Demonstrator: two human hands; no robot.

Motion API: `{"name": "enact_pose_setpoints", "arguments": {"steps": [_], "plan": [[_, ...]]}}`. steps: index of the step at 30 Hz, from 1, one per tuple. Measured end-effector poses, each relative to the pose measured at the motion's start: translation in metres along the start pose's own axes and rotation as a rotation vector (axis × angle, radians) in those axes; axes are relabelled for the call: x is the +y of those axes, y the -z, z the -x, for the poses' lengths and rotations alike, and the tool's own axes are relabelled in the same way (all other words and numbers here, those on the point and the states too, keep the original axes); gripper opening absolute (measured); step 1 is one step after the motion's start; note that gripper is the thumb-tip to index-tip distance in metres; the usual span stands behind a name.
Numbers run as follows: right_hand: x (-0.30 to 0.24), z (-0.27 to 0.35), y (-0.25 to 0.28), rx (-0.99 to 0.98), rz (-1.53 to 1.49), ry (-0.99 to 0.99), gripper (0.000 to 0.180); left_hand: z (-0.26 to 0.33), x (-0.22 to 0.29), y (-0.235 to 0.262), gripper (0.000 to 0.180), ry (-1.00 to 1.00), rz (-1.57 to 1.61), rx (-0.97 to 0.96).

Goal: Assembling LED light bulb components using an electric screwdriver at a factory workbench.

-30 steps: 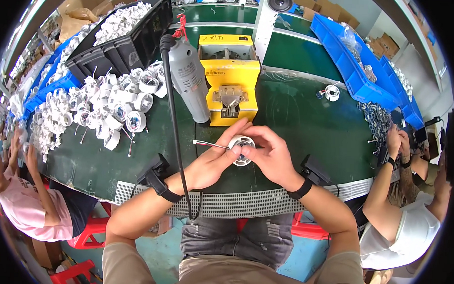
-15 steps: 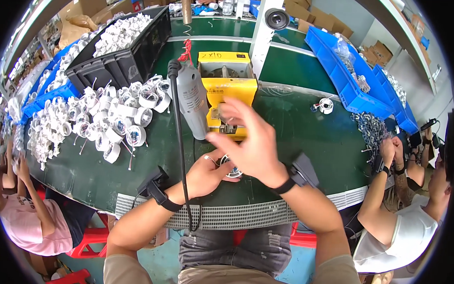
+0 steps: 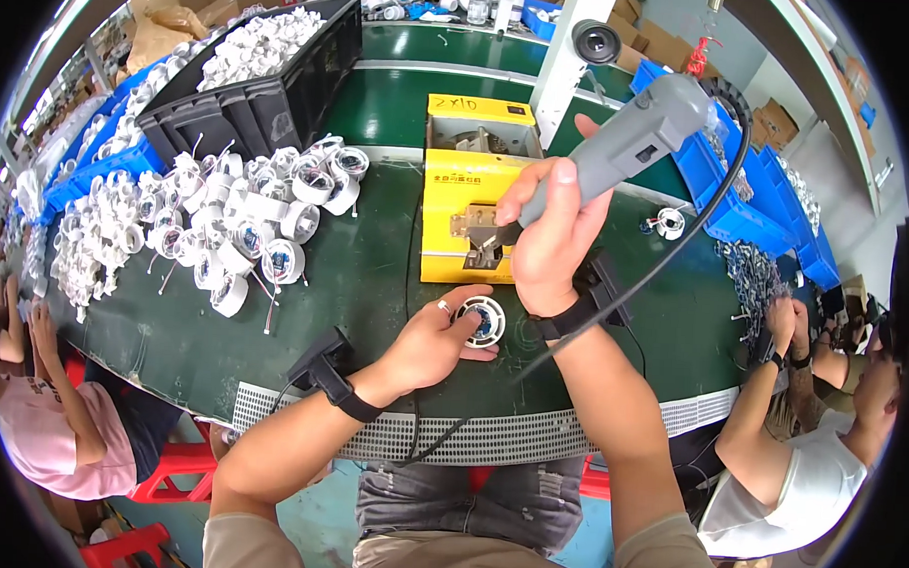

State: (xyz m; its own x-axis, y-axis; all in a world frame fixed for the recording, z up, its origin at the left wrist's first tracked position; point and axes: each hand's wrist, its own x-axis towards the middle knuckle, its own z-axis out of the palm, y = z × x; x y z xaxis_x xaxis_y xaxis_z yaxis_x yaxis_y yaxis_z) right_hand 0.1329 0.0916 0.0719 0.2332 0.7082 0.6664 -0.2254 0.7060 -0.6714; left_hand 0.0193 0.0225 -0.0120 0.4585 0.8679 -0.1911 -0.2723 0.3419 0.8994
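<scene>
My right hand [image 3: 558,238] is wrapped round a grey electric screwdriver [image 3: 635,130] with a black cord. The tool is tilted, its tip low at the front slot of a yellow screw feeder [image 3: 454,254]; whether they touch I cannot tell. Just in front of the feeder, my left hand [image 3: 424,348] grips a round white housing [image 3: 489,321] by its side, thumb over the edge. A blue circuit board shows inside it, and a small white connector sticks out by the fingers. Black devices are strapped to both wrists.
A heap of similar white housings [image 3: 232,216] spreads over the left of the green table. Behind it stands a black crate [image 3: 230,116] full of white parts. One housing [image 3: 669,223] lies at right, near blue bins [image 3: 747,219] and a wire pile [image 3: 745,284]. Co-workers sit both sides.
My right hand has taken hold of the screwdriver, which was hanging left of the feeder, and brought it right, to the feeder's front. The left hand with the housing has shifted slightly right.
</scene>
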Motion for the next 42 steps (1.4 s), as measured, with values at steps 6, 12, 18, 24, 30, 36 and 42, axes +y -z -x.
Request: {"name": "enact_pose_setpoints", "arguments": {"steps": [6,12,18,24,30,36,42], "plan": [[0.004,0.003,-0.006,0.010,-0.014,-0.061,0.047,-0.001,0.002,0.002,0.037,0.004,-0.009,0.086],[0.007,0.003,-0.010,-0.004,0.032,-0.081,0.044,-0.002,0.002,0.003,0.036,-0.006,-0.022,0.118],[0.009,0.005,-0.005,-0.001,0.034,-0.044,0.039,-0.001,0.005,0.000,0.035,0.004,-0.027,0.141],[0.005,0.006,-0.005,-0.053,0.046,-0.070,0.036,-0.003,0.003,0.001,0.035,0.001,-0.034,0.159],[-0.017,0.035,0.003,-0.069,-0.061,-0.258,0.037,-0.002,0.001,0.003,0.034,-0.043,-0.027,0.174],[-0.012,0.050,0.011,-0.078,-0.028,-0.288,0.040,-0.004,0.002,0.000,0.032,-0.063,-0.084,0.181],[-0.013,0.054,0.008,-0.081,-0.064,-0.308,0.041,-0.003,0.002,0.000,0.031,-0.072,-0.100,0.192]]}}
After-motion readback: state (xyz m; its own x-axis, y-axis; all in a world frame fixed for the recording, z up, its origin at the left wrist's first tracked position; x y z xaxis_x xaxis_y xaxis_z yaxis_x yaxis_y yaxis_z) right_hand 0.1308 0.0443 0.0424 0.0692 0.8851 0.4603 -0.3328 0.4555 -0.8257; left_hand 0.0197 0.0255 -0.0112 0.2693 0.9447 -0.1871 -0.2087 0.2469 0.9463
